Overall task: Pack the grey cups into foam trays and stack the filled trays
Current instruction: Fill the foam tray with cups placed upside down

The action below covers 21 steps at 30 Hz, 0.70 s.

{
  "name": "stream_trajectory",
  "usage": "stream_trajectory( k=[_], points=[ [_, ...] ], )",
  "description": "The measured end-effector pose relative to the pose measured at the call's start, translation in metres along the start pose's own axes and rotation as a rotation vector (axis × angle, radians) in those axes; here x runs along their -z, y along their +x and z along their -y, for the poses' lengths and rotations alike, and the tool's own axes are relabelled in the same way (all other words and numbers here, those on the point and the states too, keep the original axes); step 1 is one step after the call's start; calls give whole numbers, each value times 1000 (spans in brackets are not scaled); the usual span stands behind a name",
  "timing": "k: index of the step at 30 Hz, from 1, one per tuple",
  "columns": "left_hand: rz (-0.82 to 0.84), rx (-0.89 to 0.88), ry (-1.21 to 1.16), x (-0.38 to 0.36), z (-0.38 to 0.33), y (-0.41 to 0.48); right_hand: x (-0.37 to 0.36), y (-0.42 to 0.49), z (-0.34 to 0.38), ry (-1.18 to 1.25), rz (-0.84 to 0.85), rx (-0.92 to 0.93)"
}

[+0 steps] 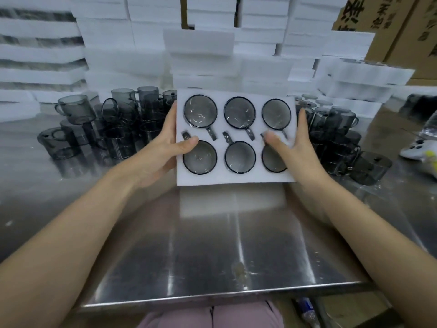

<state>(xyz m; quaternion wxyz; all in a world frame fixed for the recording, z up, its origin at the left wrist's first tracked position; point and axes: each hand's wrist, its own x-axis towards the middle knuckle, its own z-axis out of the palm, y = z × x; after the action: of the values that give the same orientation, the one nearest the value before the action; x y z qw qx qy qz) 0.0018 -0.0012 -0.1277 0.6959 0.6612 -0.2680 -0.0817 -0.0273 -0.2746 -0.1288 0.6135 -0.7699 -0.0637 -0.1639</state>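
A white foam tray [236, 179] filled with several grey cups, one cup [239, 112] in each round pocket, is lifted above the steel table. My left hand [163, 147] grips its left edge, thumb on top near a lower-left cup. My right hand [295, 147] grips the right edge, thumb resting over the lower-right cup. Loose grey cups [94, 129] crowd the table to the left, and more loose cups [335, 138] stand to the right of the tray.
Stacks of white foam trays [198, 50] fill the back, more foam trays [350, 74] at the right. Cardboard boxes [402, 29] stand at the far right. A white controller [418, 150] lies at the right edge. The steel table [224, 245] ends at its front edge by my lap.
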Motion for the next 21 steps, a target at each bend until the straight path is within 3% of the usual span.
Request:
stream_trajectory(
  k=[3, 8, 13, 16, 18, 21],
  points=[
    [60, -30, 17, -7, -1, 0, 7, 2, 0, 144, 18, -47],
    [-16, -43, -60, -16, 0, 2, 6, 4, -2, 105, -36, -29],
    [-124, 24, -240, -16, -2, -1, 27, 4, 2, 271, 282, -111],
    [-209, 110, -364, -18, -5, -3, 38, 9, 4, 307, 340, -52],
    [-163, 119, -466, -19, -5, -2, 38, 12, 11, 437, 264, -46],
    [-58, 91, -546, -24, 0, 1, 46, 14, 18, 611, 8, -168]
  ],
)
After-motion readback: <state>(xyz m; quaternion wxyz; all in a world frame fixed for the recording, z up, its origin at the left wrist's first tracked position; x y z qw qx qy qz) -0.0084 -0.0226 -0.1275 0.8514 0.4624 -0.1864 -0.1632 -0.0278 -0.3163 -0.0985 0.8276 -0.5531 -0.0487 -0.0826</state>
